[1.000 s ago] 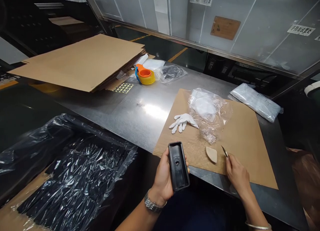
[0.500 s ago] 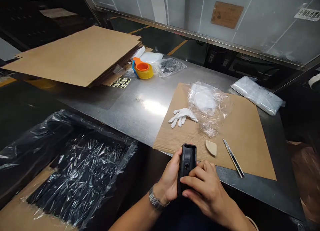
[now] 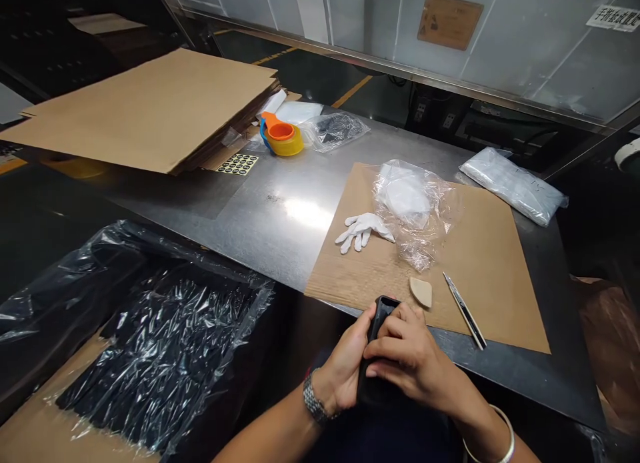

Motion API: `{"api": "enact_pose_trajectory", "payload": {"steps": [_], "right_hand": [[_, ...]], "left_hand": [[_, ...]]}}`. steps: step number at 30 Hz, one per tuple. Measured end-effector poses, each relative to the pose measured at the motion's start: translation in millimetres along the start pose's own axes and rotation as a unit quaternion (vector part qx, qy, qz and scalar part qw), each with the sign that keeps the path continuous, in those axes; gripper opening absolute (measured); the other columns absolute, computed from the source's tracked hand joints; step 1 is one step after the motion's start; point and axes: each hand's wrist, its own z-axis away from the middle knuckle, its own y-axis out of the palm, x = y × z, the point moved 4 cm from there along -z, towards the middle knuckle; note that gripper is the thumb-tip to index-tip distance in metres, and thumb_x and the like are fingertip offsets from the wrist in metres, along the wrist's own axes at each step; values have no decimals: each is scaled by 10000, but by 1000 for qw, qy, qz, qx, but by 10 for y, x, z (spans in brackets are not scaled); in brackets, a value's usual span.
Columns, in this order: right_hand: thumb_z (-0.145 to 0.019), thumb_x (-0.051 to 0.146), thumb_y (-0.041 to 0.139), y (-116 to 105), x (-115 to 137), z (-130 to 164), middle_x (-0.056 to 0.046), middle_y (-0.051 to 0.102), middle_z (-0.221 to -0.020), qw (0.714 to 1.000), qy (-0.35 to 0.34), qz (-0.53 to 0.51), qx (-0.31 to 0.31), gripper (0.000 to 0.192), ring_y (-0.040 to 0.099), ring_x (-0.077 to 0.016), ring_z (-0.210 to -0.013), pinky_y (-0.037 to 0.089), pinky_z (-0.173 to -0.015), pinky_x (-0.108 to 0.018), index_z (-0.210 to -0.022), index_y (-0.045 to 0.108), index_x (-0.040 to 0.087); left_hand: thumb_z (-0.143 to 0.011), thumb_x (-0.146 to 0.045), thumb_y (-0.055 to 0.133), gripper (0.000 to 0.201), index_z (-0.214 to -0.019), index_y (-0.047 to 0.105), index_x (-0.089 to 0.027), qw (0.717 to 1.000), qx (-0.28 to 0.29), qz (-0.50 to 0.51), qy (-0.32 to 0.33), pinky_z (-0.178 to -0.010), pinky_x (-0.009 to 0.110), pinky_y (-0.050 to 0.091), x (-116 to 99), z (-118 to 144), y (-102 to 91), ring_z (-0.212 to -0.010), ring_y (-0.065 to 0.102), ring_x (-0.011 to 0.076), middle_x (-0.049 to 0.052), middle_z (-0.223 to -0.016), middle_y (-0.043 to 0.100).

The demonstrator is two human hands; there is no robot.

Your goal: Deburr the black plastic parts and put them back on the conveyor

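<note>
**Both hands closed on a black plastic part at the edge of a steel desk**

A person gripped a black plastic part point(image 3: 376, 329) in both hands, just off the near edge of the desk point(image 3: 280, 216) and above their lap. The part could slip and drop out of sight below the desk, it seemed, since nothing lay under it and only its top end showed past the knuckles. A thin blade point(image 3: 464, 309) lay bare on the cardboard sheet point(image 3: 490, 263) near the right wrist, and a careless reach might catch it.

The left hand point(image 3: 345, 366), a watch at its wrist, cradled the part from the side, fingers curled behind it. The right hand point(image 3: 405, 359) lay over the front, its fingers point(image 3: 395, 329) bent and pressed against the part's face, none of them spread.

A small tan wedge point(image 3: 421, 291), a white glove point(image 3: 363, 228) and a crumpled clear bag point(image 3: 415, 209) rested on the cardboard beyond. A box lined with black plastic film point(image 3: 150, 356) stood to the left.
</note>
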Motion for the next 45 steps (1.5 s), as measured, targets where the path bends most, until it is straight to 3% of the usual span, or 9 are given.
{"api": "enact_pose_trajectory", "payload": {"steps": [6, 9, 14, 22, 27, 32, 36, 39, 45], "right_hand": [[-850, 204, 538, -174, -311, -96, -13, 567, -739, 994, 43, 38, -97, 159, 443, -162, -767, 297, -716, -343, -841, 687, 257], [-827, 249, 569, -181, -461, -149, -25, 624, -864, 984, 92, -54, -139, 111, 506, -173, -847, 347, -793, -351, -801, 677, 236], [-930, 302, 354, -54, -542, 28, -79, 636, -901, 948, 195, -154, -198, 271, 585, -162, -850, 456, -745, -307, -1043, 565, 174], [-770, 224, 576, 307, -152, 417, -35, 546, -979, 927, 245, -282, -18, 551, 509, -123, -744, 458, -606, -234, -1280, 369, 236], [-765, 201, 562, 268, -158, 367, 13, 546, -836, 914, 259, -312, -17, 272, 466, -75, -613, 399, -537, -185, -1028, 496, 202], [-820, 265, 480, 226, -209, 290, 47, 524, -576, 939, 297, -168, -43, 90, 435, -73, -461, 311, -464, -190, -835, 509, 181], [-862, 360, 427, 112, -344, 138, 34, 493, -464, 945, 310, -11, -102, 301, 438, -92, -412, 255, -456, -211, -612, 464, 195], [-874, 351, 412, 6, -465, 38, 30, 456, -465, 942, 304, 32, -140, 318, 411, -101, -418, 235, -471, -227, -599, 456, 197], [-896, 207, 368, -98, -459, 55, -5, 595, -716, 965, 223, -41, -132, 178, 557, -113, -655, 388, -602, -201, -895, 545, 189]], "left_hand": [[-813, -592, 397, 581, -717, 640, -73, 990, -85, -106, -23, -438, 237, 437, 102, 20, -171, -413, 558, 143, 88, -515, 609], [-811, -598, 392, 600, -748, 646, -58, 991, -84, -107, -15, -466, 240, 454, 100, 34, -167, -457, 569, 144, 84, -538, 608], [-826, -534, 432, 493, -827, 643, -88, 989, -92, -84, 78, -489, 241, 470, -28, 88, -110, -512, 579, 136, 60, -645, 616], [-874, -453, 394, 462, -1300, 395, -274, 957, -111, -91, 253, -534, 255, 486, -180, 144, -70, -554, 577, 134, 21, -710, 611], [-873, -442, 407, 490, -1327, 368, -262, 959, -107, -112, 238, -539, 258, 489, -109, 128, -39, -549, 571, 135, 16, -684, 602], [-882, -387, 420, 393, -1213, 505, -192, 965, -130, -70, 216, -533, 245, 495, -96, 109, -41, -532, 593, 130, 29, -694, 632], [-866, -493, 381, 474, -892, 636, -95, 989, -116, -56, 68, -446, 226, 462, -12, 63, -92, -454, 589, 141, 75, -595, 640], [-836, -565, 374, 580, -751, 637, -55, 993, -99, -69, -8, -442, 226, 462, 25, 65, -139, -428, 582, 142, 101, -552, 629], [-842, -552, 371, 576, -809, 648, -49, 997, -54, -57, 9, -521, 267, 507, -34, 67, -181, -486, 609, 159, 88, -573, 641]]}}
